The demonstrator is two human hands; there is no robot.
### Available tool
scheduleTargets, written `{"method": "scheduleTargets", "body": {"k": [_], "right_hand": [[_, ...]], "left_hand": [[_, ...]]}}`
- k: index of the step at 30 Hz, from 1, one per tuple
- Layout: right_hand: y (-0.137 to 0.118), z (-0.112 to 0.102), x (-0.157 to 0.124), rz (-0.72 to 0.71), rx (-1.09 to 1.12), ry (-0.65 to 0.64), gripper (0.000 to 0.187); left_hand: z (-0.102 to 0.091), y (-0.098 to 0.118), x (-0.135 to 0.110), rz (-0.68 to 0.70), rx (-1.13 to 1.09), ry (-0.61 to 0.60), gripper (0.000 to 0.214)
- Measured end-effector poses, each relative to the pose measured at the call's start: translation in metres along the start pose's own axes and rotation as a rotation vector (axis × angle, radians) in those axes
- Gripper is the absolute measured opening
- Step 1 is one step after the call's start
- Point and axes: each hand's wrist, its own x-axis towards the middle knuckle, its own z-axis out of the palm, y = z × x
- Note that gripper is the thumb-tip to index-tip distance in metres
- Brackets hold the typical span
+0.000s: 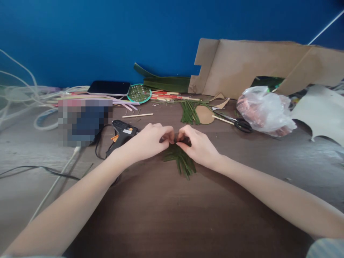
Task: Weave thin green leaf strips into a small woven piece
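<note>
Both my hands meet over the middle of the table, fingertips nearly touching. My left hand is closed in a pinch, and my right hand pinches from the other side. Between the fingertips is a small dark piece that looks like a green leaf strip; the fingers hide most of it. Just below, a loose pile of cut green leaf strips fans out on the table, partly covered by my right hand. A second bunch of green strips lies beyond my hands, beside a round cardboard disc.
A black glue gun with its cord lies by my left forearm. Black scissors and a plastic bag are at the right. At the back are a phone, long leaves, thin sticks and a cardboard sheet.
</note>
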Motion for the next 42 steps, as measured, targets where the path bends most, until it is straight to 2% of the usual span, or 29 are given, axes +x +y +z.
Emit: {"method": "scheduleTargets", "body": {"k": [11,21,28,32,37,42], "right_hand": [[0.004,-0.002,-0.001,0.019,0.18,-0.02,0.022],[0.004,-0.004,-0.002,0.05,0.229,-0.048,0.028],[0.005,-0.004,-0.002,0.017,0.236,-0.03,0.029],[0.004,-0.006,-0.002,-0.019,0.222,-0.034,0.023],[0.004,-0.006,-0.003,0.012,0.231,0.008,0.005],[0.007,-0.004,-0.001,-0.028,0.155,0.084,0.009]], "left_hand": [[0.006,0.003,0.001,0.008,0.056,0.031,0.014],[0.011,0.003,0.0,0.021,0.132,0.041,0.019],[0.023,0.007,-0.001,0.068,0.339,0.127,0.011],[0.029,0.009,-0.002,0.109,0.382,0.181,0.014],[0.029,0.008,-0.001,0.095,0.372,0.192,0.017],[0.028,0.008,0.0,0.074,0.343,0.183,0.014]]}}
